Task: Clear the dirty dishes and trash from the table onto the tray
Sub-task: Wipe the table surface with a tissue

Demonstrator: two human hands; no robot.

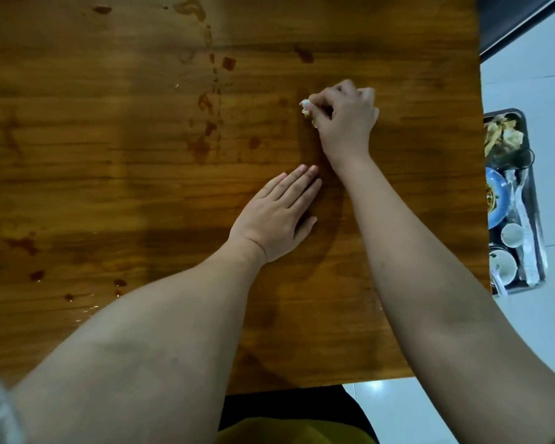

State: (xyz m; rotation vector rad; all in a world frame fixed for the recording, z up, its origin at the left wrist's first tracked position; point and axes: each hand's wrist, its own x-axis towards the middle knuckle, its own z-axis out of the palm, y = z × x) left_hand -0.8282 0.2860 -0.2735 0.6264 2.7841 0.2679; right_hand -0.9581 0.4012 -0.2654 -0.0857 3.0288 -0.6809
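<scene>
Across the left and middle of a wooden table [109,174], reddish-brown sauce stains [202,145] and a few wet droplets mark the bare boards. No dish shows anywhere on the visible surface.

Near the centre, the person's left hand [276,216] lies flat on the wood, fingers straight and together, grasping nothing. It appears to serve as a brace while the other arm reaches.

Just beyond it and to the right, the right hand [343,120] is curled around a small pale wad [305,107], pinched at the fingertips and pressed to the tabletop. Only a corner of the wad pokes out, so whether it is tissue or a food scrap cannot be told.

Off the table's right edge, lower down and over a pale floor, sits the metal tray [510,111]. It is already loaded with a heap of crumpled trash [503,136] at the far end, a blue plate [494,193] and two white cups [511,234]. Its left part is hidden behind the table edge.

Judging by this, the clearing is almost finished. The dishes are on the tray, and the wad in the right hand looks like the last loose item to carry over. The stains are left on the wood, and they are beyond the stated job.
</scene>
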